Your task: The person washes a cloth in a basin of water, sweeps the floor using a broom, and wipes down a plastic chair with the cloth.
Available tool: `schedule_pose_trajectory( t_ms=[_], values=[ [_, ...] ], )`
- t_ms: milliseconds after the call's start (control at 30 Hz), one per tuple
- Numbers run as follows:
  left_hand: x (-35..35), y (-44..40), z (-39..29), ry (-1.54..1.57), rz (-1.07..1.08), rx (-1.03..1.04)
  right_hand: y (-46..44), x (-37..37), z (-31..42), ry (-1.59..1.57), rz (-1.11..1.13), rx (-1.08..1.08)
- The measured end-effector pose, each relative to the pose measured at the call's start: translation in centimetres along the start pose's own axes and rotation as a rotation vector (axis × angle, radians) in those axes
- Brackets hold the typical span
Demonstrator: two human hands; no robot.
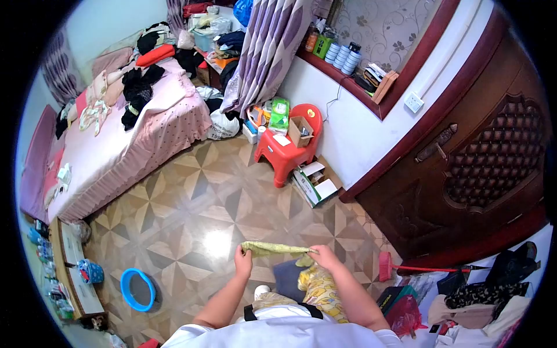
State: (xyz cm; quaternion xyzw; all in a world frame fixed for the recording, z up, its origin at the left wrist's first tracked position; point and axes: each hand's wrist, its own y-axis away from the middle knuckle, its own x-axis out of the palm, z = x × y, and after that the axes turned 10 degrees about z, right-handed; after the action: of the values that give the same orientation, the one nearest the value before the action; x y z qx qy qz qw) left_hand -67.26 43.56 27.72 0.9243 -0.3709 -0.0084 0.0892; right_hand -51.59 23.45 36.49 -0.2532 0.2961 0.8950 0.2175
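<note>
A yellow-green cloth (pixel 277 248) is stretched sideways in front of my body, held at both ends. My left hand (pixel 243 255) grips its left end, and the right end is pinched in my right hand (pixel 322 255). A short piece of the cloth hangs down beside the right hand. Below it, near my legs, is a yellow patterned fabric (pixel 322 293). Next to that, a dark blue-grey flat item (pixel 289 278) is partly hidden behind the patterned fabric.
A blue basin (pixel 123 284) stands on the floor at left. Ahead are a red plastic chair (pixel 284 149) holding boxes and an open carton (pixel 313 194). A bed (pixel 116 156) with scattered clothes fills the back left. A brown door (pixel 418 191) and a red broom (pixel 385 267) are at right.
</note>
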Motion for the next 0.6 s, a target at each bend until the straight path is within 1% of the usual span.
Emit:
schedule_pose_trajectory(
  t_ms=[67,167,200,233,300,333,400,500,533,600],
  values=[
    [1.0,-0.9,0.7,-0.007,-0.004,0.001,-0.7,-0.6,-1.1,0.046,-0.045,-0.052],
    [2.5,-2.3,0.6,-0.014,-0.029,-0.017,-2.7,-1.4,-2.7,0.044,-0.045,-0.096],
    [2.9,-2.7,0.6,-0.012,-0.044,-0.039,-3.7,-1.5,-3.0,-0.066,-0.055,-0.081],
    [3.2,-3.2,0.6,-0.017,-0.067,-0.04,-4.6,-2.0,-3.4,-0.066,-0.036,-0.095],
    [4.4,-4.5,0.6,-0.029,-0.154,0.012,-7.3,-4.0,-3.7,-0.04,0.087,-0.151],
    [5.1,-5.2,0.4,-0.03,-0.189,0.02,-8.8,-4.7,-4.1,-0.032,0.11,-0.177],
    [7.0,-6.8,-0.2,-0.047,-0.274,0.005,-12.1,-6.2,-5.2,-0.057,0.177,-0.167],
    [10.1,-9.4,-1.5,-0.055,-0.374,-0.025,-16.5,-9.2,-6.8,-0.051,0.226,-0.257],
    [11.5,-9.8,-2.6,-0.061,-0.401,-0.04,-16.8,-11.0,-6.3,0.029,0.225,-0.286],
    [14.0,-11.1,-3.2,-0.031,-0.432,-0.059,-18.3,-13.2,-7.8,0.003,0.275,-0.288]
  ],
)
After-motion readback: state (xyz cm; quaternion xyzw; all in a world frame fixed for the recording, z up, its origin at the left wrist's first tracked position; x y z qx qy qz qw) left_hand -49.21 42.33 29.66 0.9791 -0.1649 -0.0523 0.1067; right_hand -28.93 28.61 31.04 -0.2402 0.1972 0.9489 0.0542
